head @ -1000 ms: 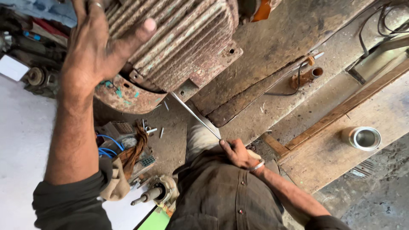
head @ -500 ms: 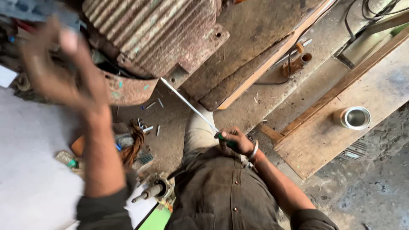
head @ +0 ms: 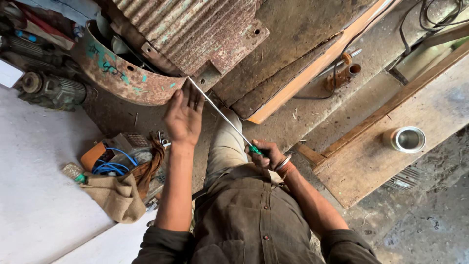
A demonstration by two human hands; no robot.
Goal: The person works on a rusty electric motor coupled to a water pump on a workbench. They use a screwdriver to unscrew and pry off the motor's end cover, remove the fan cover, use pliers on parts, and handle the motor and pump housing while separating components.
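The person is looking down along both of their own bare forearms, with dark sleeves pushed up near the elbows. The left arm is reaching straight away from the body, the wrist level. The left hand [head: 183, 117] is lying open, palm down, with the fingers spread slightly and pointing toward the far side. The right arm is bending at the elbow and angling in from the near right toward the middle. The right hand [head: 266, 155] is curling into a closed fist around a slim handle, knuckles facing up, with a band circling the wrist just behind it. The two hands are sitting near each other, not touching.
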